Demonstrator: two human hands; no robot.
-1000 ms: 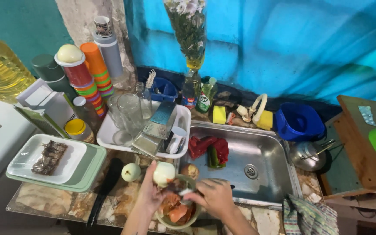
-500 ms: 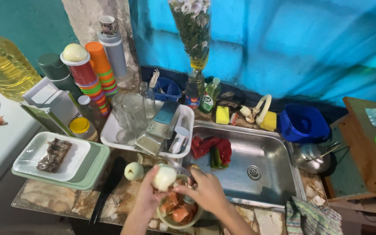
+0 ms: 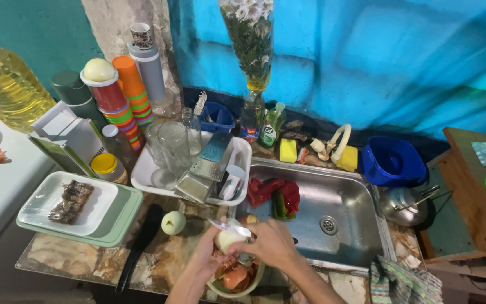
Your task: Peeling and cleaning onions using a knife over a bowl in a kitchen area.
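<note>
Since a second ago my hands have shifted toward 3 o'clock: left hand (image 3: pixel 212 260) fingers clamp the onion (image 3: pixel 227 239) over the bowl (image 3: pixel 237 281), catching peel; right hand (image 3: pixel 271 243) fingers grip the knife (image 3: pixel 229 227).

A blue plastic sheet (image 3: pixel 367 62) is stretched across the back, from twelve to three o'clock, lit unevenly so that paler patches glow through it. At ten o'clock a teal wall (image 3: pixel 40 34) is seen, and between the two a rough grey pillar (image 3: pixel 113 17) rises. The mottled brown stone surface (image 3: pixel 85 259) is spread along the lower part, and a steel sink (image 3: pixel 344 202) is set into it right of centre. At three o'clock a wooden shelf (image 3: pixel 468 197) is placed against the sink's edge.
</note>
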